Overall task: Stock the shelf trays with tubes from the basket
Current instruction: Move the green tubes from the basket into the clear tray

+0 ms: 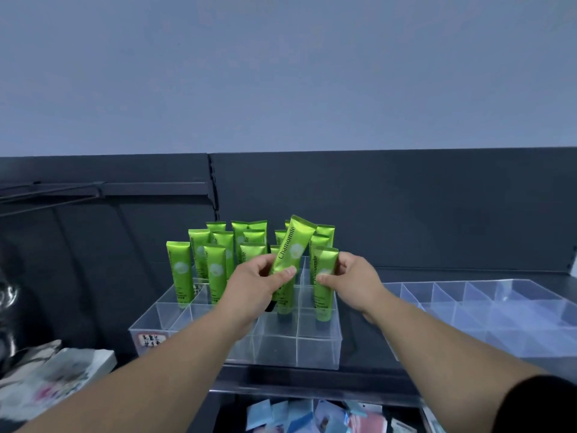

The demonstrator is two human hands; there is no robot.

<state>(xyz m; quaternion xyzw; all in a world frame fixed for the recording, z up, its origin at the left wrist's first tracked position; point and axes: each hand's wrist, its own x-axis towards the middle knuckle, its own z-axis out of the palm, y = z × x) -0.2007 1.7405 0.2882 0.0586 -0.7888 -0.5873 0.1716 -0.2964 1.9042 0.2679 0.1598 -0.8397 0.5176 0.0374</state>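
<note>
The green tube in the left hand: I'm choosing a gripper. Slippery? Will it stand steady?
Probably slippery: the green tube has a glossy sheen. Likely light: the left hand merely pinches it. It may tip: the standing tube the right hand grips is tall, narrow.

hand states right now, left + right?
Left hand: holding a tilted green tube.
Right hand: pinching an upright green tube that stands in the clear tray.

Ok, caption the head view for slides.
Left hand holds a tilted green tube; right hand pinches a standing tube in the clear tray.
</note>
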